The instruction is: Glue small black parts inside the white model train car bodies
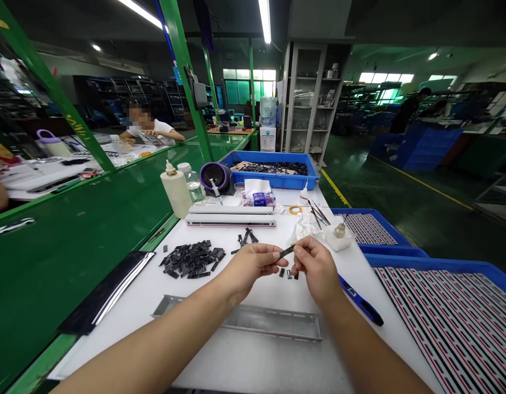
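Between my two hands, above the white tabletop, is a small black rectangular strip (286, 251). My left hand (253, 265) pinches its left end with thumb and fingers. The other end is gripped by the fingertips of my right hand (316, 268). Just below them lie a few small dark pieces (289, 274). A heap of similar black pieces (191, 259) spreads to the left, and several longer black strips (248, 237) rest behind my left hand. In front, a long grey metal channel (273, 322) lies partly hidden under my left forearm.
Long white bars (232, 220) lie farther back, near a cream bottle (175, 191) and a tissue pack (258, 197). A blue cutter-like tool (361, 301) is by my right forearm. Blue trays (486, 268) of striped strips stand at the right. A co-worker (154, 128) sits across the green partition.
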A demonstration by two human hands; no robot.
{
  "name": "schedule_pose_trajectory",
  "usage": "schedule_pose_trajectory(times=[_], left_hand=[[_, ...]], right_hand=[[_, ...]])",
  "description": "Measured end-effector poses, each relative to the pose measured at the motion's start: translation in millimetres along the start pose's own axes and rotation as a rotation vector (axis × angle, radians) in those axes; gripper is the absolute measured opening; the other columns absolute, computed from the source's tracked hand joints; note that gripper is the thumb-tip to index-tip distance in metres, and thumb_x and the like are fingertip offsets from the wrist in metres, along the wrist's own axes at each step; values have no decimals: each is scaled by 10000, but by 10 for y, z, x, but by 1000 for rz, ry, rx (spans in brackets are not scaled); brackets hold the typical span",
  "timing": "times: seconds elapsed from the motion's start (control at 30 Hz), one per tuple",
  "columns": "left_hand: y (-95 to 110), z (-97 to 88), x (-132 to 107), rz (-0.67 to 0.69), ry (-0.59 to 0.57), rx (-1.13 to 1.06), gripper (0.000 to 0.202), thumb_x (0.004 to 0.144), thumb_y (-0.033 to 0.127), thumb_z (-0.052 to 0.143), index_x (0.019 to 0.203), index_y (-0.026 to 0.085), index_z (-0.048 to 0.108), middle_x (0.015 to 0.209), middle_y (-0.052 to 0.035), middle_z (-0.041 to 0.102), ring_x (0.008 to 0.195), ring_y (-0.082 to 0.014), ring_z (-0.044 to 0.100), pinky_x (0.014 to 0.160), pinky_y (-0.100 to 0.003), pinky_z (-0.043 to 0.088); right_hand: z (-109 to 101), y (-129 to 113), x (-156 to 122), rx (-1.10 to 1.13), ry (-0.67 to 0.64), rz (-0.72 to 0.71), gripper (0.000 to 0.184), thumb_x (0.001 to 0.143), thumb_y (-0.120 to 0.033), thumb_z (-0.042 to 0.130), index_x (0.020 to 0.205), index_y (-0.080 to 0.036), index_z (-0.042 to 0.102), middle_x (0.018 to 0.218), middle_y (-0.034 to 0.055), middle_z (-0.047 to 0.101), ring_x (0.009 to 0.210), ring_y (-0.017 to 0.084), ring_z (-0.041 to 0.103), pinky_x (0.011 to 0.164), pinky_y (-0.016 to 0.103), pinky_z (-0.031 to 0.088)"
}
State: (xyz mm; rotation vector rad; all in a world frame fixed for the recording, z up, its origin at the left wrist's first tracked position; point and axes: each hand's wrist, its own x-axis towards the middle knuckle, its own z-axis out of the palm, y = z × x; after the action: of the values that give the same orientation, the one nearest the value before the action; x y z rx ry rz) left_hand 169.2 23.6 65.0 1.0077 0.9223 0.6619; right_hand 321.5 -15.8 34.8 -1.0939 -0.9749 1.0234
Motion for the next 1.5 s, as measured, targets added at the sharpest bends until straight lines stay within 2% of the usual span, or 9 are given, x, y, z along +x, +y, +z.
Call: schedule_pose_trajectory(times=[0.13,0.2,0.37,0.47,0.63,0.8,1.0,1.27,1.5], left_hand=[[-54,-5,14,-35,7,28,272,620,301,808,793,113,715,797,-78,729,648,-90,564,754,-254,448],[-57,-4,9,-42,15,55,268,630,305,781,805,118,702,795,-79,729,628,-89,558,746,-261,453],[46,6,0,45,0,230,229,719,337,702,853,151,695,834,-83,744,700,-151,599,767,-304,463],[86,-24,-23,187,44,499,165,777,304,653,842,173,730,840,-93,743,759,-212,605,792,-346,442],[81,-270,-135,475,243,1321,231,831,244,549,915,231,764,832,-117,719,864,-295,630,876,-398,408],[314,-803,-171,278,461,1612,309,857,277,443,956,210,728,881,-147,716,823,-330,634,734,-403,445],[485,-1313,-11,100,380,1703,229,783,291,529,815,237,748,920,-69,748,821,-240,667,747,-316,488],[335,-996,177,201,300,1835,302,843,333,488,933,222,753,1100,-110,702,943,-288,651,751,-363,498],[182,-791,335,272,212,1872,257,844,324,535,832,154,727,997,-153,684,893,-302,653,764,-396,489]], right_hand=[[11,17,-97,-545,54,-526,117,831,-239,562,719,-205,568,733,36,572,677,166,520,617,307,419],[5,8,-83,-476,61,-413,115,830,-258,566,730,-203,570,706,27,565,643,158,516,600,303,428],[-45,14,59,136,-40,184,220,728,-390,651,744,-195,551,486,-61,459,426,104,443,456,254,432],[-81,43,105,123,-25,161,235,702,-383,688,748,-187,566,482,-74,452,411,88,444,434,231,421],[-201,14,140,-12,159,35,249,714,-417,681,772,-191,593,538,-65,485,444,98,458,456,255,451],[-266,-24,146,-680,93,18,165,797,-334,599,773,-200,693,729,16,678,685,171,614,615,290,474],[-220,70,164,-922,-27,85,155,761,-210,595,693,-223,733,718,27,731,740,207,651,675,308,422],[-249,182,208,-1036,10,73,186,767,-206,575,711,-214,752,759,69,745,793,248,647,702,326,395],[-243,151,198,-945,61,5,219,826,-311,561,695,-211,706,711,45,717,730,219,631,684,317,402]])
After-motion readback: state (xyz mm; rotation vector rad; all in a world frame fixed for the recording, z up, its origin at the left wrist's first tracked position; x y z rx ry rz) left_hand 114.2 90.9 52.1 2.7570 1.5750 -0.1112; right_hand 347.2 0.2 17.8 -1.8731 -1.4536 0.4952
